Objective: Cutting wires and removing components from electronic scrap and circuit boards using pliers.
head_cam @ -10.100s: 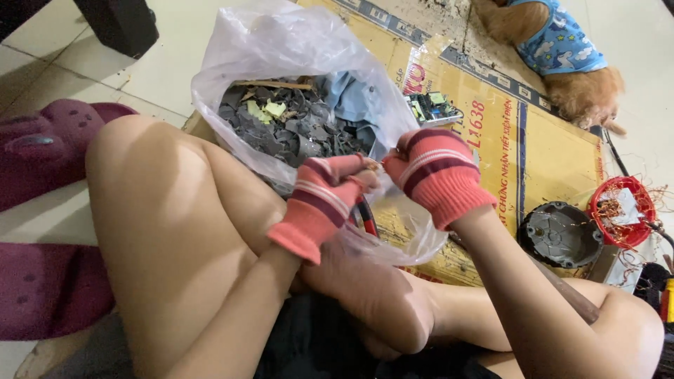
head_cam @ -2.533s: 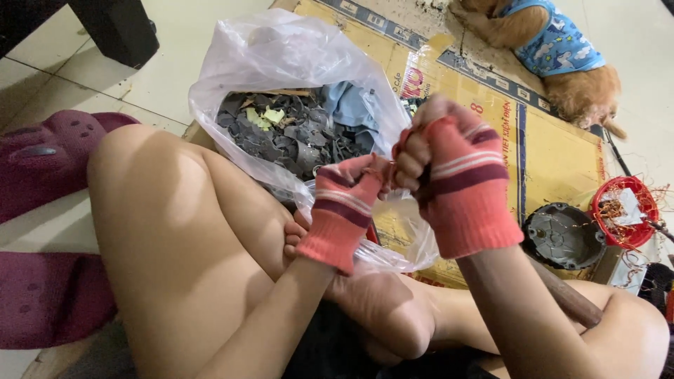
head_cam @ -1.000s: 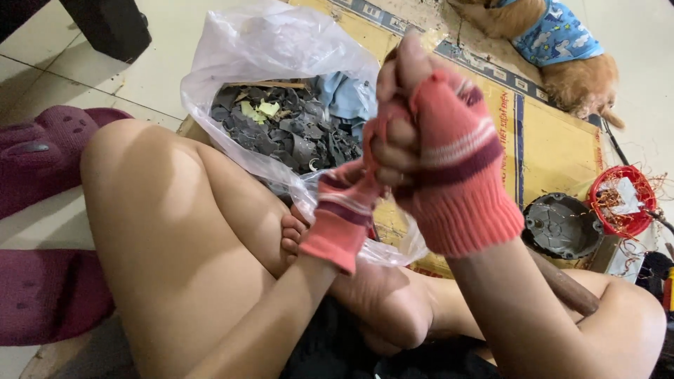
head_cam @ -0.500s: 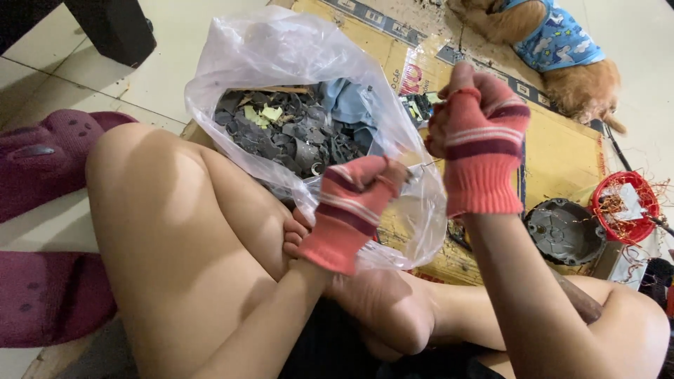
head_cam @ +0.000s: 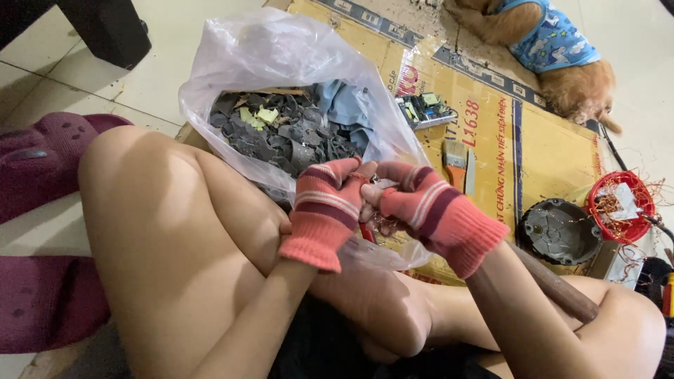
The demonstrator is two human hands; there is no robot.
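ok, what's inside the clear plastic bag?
The plastic bag holds dark grey scrap pieces, a few pale yellow bits and blue cloth. Anything deeper is covered.

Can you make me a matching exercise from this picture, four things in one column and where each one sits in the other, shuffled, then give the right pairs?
Things:
1. clear plastic bag
2. paintbrush
3. circuit board
4. red bowl

Places:
A. on the cardboard, just right of the bag's upper side
B. far right, holding tangled copper wire
C. in front of the knees, filled with dark scraps
D. flat on the cardboard, between the circuit board and the round grey metal casing

Pairs: 1-C, 2-D, 3-A, 4-B
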